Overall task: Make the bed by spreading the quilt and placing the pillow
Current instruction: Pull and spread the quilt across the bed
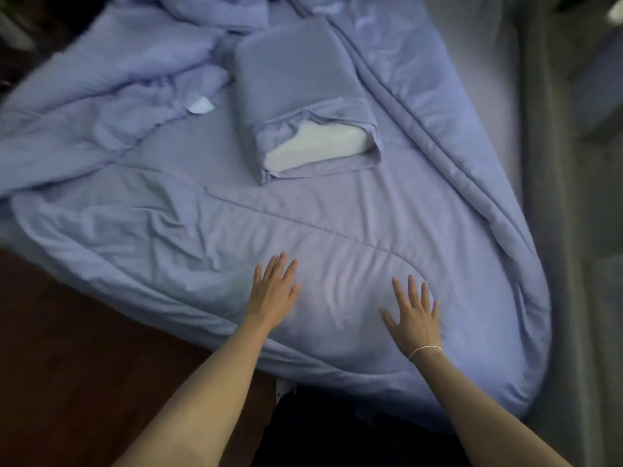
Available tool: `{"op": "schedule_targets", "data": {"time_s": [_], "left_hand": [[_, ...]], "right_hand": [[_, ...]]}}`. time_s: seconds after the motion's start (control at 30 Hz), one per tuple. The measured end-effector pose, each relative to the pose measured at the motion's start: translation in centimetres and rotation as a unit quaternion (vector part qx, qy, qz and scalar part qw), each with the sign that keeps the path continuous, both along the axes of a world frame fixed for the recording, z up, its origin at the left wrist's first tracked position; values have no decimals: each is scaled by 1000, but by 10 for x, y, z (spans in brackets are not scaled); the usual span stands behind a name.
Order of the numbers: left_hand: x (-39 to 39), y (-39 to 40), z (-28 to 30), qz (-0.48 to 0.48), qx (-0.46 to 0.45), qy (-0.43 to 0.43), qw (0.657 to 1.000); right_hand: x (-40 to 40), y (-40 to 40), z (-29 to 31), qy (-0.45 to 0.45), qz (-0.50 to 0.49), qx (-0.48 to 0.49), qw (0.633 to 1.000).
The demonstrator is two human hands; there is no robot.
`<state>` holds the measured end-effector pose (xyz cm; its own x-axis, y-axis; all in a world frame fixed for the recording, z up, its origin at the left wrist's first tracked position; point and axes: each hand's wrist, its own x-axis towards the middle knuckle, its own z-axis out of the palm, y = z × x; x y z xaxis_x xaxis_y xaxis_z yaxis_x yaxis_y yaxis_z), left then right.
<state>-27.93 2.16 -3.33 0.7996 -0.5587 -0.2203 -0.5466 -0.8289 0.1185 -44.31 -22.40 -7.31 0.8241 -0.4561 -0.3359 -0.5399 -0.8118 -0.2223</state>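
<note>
A lavender quilt (337, 210) covers the near end of the bed, flat in front of me and bunched in folds at the far left (111, 85). On top of it, in the middle, lies a pillow (293, 82) in a matching case, with its white foam core (317, 144) showing at the open near end. My left hand (274, 291) rests flat on the quilt, fingers spread. My right hand (416, 315), with a thin white bracelet at the wrist, lies flat beside it, also spread. Neither hand holds anything.
Dark wooden floor (67, 348) runs along the left of the bed. A grey upholstered bed frame or wall (556, 197) borders the right side. A small white label (201, 105) sticks out of the bunched quilt. My dark clothing (337, 433) touches the bed's near edge.
</note>
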Motion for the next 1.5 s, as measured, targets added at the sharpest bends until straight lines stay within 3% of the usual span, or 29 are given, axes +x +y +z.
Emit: {"op": "schedule_targets", "data": {"time_s": [0.33, 0.6, 0.87, 1.17, 1.5], "left_hand": [[113, 148, 48, 103, -52, -79, 990], [210, 303, 78, 168, -52, -114, 978], [275, 401, 100, 218, -40, -148, 964], [344, 471, 81, 233, -47, -125, 963], [482, 567, 71, 218, -13, -86, 972]], "right_hand": [[145, 135, 33, -31, 79, 23, 996], [280, 275, 50, -62, 114, 32, 991], [377, 377, 63, -69, 176, 50, 981], [463, 447, 49, -77, 165, 95, 979], [593, 528, 26, -92, 108, 114, 983]]}}
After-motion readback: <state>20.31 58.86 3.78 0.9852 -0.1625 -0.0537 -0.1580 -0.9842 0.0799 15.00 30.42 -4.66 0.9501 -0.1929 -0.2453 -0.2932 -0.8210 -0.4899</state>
